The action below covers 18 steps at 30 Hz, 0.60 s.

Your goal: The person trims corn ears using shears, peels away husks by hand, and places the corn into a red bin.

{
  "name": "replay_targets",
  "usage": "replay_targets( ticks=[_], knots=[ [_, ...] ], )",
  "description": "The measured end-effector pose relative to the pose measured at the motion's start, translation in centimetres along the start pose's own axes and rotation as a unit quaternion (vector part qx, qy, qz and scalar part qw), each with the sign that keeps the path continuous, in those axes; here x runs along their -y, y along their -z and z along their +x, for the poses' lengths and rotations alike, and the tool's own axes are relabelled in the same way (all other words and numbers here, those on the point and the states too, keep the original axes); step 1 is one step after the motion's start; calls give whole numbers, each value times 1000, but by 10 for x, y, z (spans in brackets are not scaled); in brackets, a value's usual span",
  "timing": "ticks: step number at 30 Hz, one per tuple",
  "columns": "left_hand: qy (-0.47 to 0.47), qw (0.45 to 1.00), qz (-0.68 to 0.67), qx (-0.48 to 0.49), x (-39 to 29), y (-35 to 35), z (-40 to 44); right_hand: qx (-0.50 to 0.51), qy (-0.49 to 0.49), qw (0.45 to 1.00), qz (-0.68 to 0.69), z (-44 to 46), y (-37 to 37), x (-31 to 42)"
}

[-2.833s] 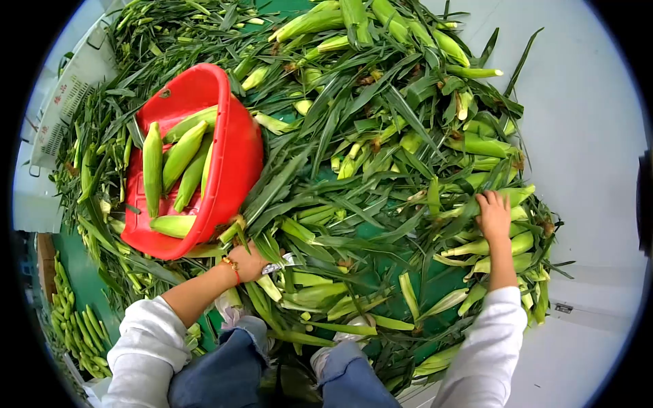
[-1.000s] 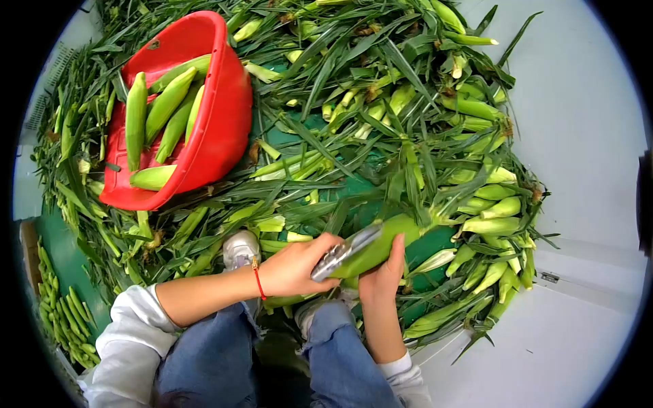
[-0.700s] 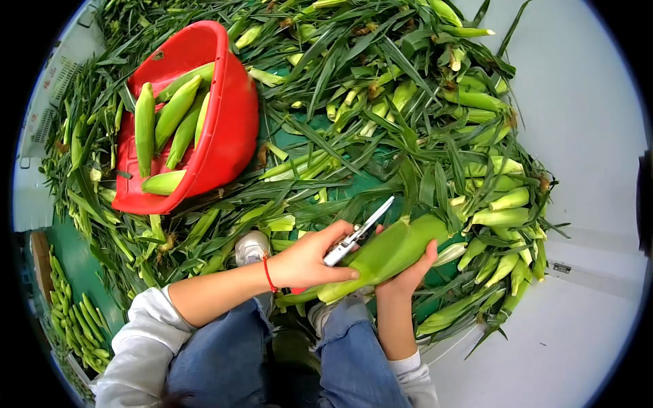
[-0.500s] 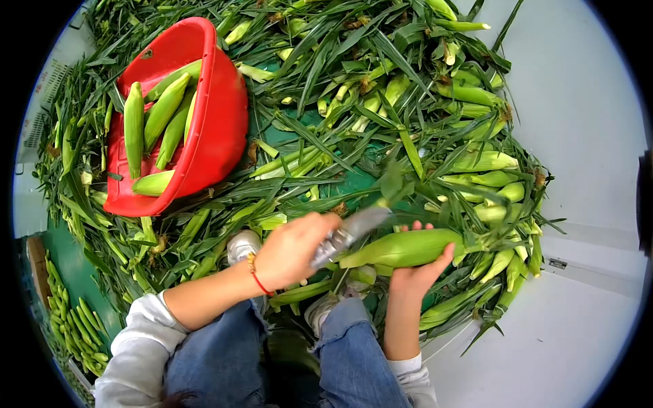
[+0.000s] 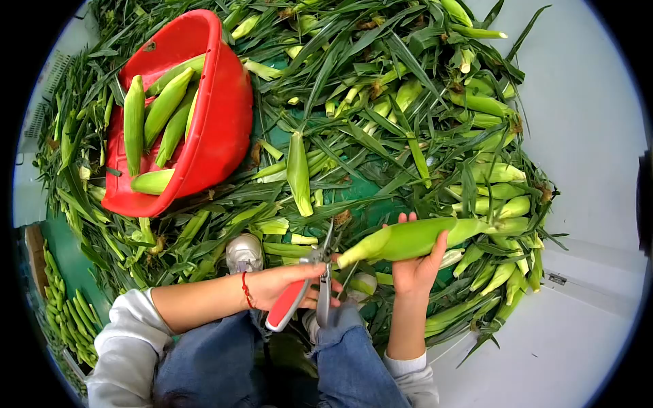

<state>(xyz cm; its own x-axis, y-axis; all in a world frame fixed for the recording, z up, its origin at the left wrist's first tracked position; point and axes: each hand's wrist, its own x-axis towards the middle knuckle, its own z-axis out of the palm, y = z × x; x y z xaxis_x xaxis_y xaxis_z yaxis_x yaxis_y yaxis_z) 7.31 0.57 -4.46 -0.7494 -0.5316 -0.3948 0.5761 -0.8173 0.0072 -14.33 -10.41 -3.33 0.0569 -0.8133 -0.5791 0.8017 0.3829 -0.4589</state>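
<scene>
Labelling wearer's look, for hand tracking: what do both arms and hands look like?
No gloves in view. Left hand: thin red bracelet at the wrist; whitish left sleeve bunched up near the elbow. Right hand: no bracelet seen; whitish right sleeve leaves wrist bare.

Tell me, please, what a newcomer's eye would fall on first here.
Most likely the red tub at upper left, vivid against the green leaves, with several husk-covered ears inside. Next, at lower centre, the left hand holds pruning shears with a red grip at the pale end of a corn ear, which the right hand holds.
</scene>
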Motion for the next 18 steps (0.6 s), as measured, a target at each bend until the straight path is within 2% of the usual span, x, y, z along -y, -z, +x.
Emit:
replay_targets(
  ticks=[2,5,6,7,8,11,13,14,15,16,17,18],
  knots=[
    [15,999,32,14,3,-2,-3,0,48,998,-42,0,5,3],
    [47,998,39,-35,1,-10,-1,-43,127,988,-76,2,2,6],
    [47,998,-6,-42,1,-8,3,-18,141,986,-91,3,7,11],
    [31,998,-24,-48,-2,-9,4,8,155,982,-106,2,10,15],
    [21,996,-21,-83,-5,-12,6,-23,206,970,-123,2,11,15],
    [-22,987,-31,-156,-22,-19,9,-8,221,966,-133,-7,10,16],
    [-66,980,46,-183,-36,-23,8,16,203,965,-168,-12,8,14],
    [-120,967,128,-187,-39,-18,13,22,205,960,-189,-13,8,12],
    [-169,912,307,-211,-47,-22,10,27,208,955,-208,-12,6,8],
    [-231,770,529,-270,-53,-28,7,20,190,953,-237,-13,1,5],
    [-274,569,712,-308,-59,-35,3,13,170,946,-276,-10,0,1],
    [-279,356,830,-325,-67,-41,0,6,151,937,-315,-8,2,-2]
  ],
)
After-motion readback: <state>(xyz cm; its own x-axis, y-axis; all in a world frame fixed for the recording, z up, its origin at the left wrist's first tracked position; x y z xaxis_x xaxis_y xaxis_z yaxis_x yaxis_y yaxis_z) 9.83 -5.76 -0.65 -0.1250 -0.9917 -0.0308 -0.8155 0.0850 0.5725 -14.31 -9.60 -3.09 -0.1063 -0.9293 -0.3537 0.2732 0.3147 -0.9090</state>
